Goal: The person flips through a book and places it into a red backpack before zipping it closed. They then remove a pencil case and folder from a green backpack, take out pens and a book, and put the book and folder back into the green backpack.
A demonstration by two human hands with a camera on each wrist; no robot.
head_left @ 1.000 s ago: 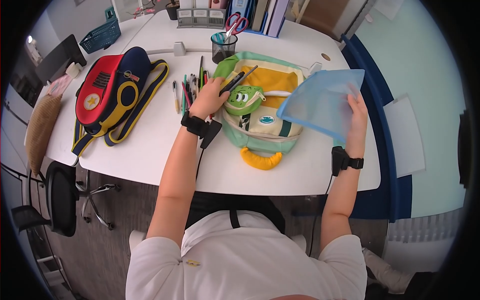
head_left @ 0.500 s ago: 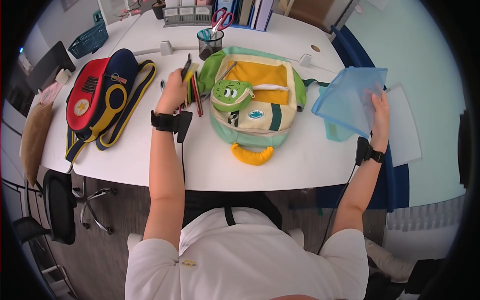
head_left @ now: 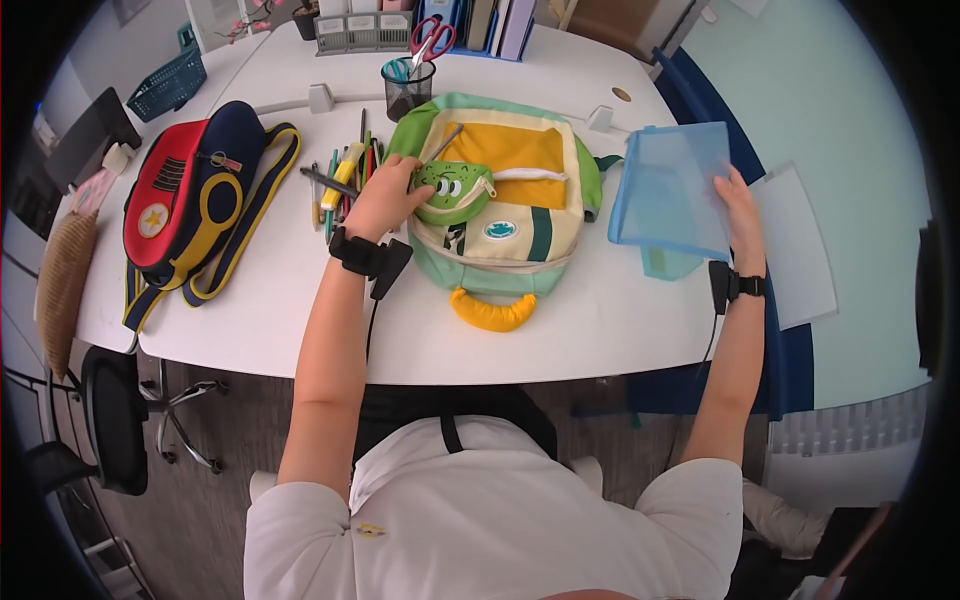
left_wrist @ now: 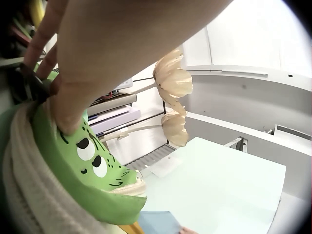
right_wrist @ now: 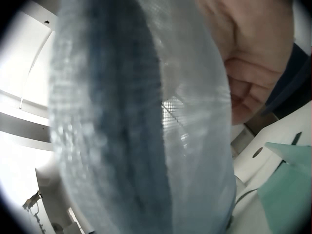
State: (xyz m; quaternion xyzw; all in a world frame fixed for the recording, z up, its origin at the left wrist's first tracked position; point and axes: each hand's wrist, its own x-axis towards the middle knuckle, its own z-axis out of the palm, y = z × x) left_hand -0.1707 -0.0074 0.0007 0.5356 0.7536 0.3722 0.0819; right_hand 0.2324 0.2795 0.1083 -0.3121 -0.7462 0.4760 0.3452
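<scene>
My left hand is at the left edge of a green zip pouch with a cartoon face. The pouch has my thumb against its front in the left wrist view, and the other fingers extend over its top edge. The pouch sits on a cream, yellow and green backpack. A grey pen sticks up behind it. My right hand grips the right edge of a blue translucent file bag, held up at the table's right side. The bag fills much of the right wrist view.
Pens, a yellow marker and a black pen lie left of the backpack. Further left lies a red and navy backpack. Behind stands a mesh cup with scissors. A teal flat item lies below the file bag.
My left hand carried a black pen and yellow marker left to the other pens, let go and came back to the green pouch. The blue file bag moved right, then slightly back and turned.
</scene>
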